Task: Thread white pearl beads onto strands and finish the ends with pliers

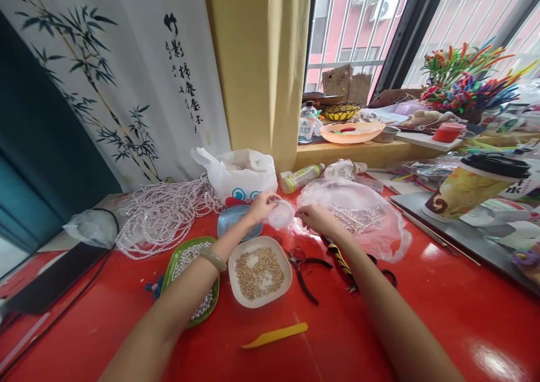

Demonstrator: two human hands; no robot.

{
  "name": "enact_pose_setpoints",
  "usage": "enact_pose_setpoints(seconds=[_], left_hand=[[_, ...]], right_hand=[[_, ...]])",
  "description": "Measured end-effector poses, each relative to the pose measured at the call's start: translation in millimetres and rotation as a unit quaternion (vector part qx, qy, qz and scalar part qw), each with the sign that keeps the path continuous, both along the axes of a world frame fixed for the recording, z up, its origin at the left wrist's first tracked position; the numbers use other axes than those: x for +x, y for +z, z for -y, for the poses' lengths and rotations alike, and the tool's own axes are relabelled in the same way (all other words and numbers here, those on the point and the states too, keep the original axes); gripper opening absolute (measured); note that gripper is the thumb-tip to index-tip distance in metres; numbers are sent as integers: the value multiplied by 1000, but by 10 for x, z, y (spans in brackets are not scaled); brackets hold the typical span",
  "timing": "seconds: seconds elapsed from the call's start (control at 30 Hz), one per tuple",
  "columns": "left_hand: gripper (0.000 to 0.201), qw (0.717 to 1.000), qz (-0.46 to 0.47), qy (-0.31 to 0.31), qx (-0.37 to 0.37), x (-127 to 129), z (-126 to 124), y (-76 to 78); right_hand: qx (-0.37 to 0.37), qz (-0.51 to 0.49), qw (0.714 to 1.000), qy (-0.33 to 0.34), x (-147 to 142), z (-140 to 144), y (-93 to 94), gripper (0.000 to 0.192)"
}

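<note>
My left hand holds a small round clear container above the red table. My right hand touches the container's right side, fingers pinched at its edge. A big clear plastic bag with metal pieces lies just behind the right hand. Below the hands sits a white dish of small gold beads. A green plate of pearl beads lies under my left forearm, and a blue dish under the left wrist.
Red-handled pliers and striped-handled pliers lie right of the white dish. A yellow plastic tool lies near the front. Pearl strands pile at left, a white bag behind, a paper cup at right.
</note>
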State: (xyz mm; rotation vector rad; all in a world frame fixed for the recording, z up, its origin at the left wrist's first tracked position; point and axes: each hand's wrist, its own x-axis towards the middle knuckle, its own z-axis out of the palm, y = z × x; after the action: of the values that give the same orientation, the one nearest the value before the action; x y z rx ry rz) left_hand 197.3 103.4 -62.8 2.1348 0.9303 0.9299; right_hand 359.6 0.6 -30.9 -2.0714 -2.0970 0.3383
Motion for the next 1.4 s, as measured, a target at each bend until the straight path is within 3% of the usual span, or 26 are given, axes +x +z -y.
enact_pose_setpoints(seconds=[0.3,0.63,0.87,1.17,1.3,1.4], left_hand=[[21,996,6,86,17,15,79,81],[21,987,-30,147,59,71,196,151],[20,980,-89,133,115,127,339,204],[19,953,-254,93,134,219,489,170],[21,946,-262,64,182,-9,585,369],[23,955,-242,-10,171,-340,884,581]], right_hand=[[20,95,995,-5,-235,143,239,31],[10,181,983,-22,-301,217,315,27],[5,193,981,-22,-349,216,336,29],[-51,199,978,-40,-168,48,74,30],[-42,192,980,-43,-184,31,112,30],[-19,160,986,-42,-182,24,120,28]])
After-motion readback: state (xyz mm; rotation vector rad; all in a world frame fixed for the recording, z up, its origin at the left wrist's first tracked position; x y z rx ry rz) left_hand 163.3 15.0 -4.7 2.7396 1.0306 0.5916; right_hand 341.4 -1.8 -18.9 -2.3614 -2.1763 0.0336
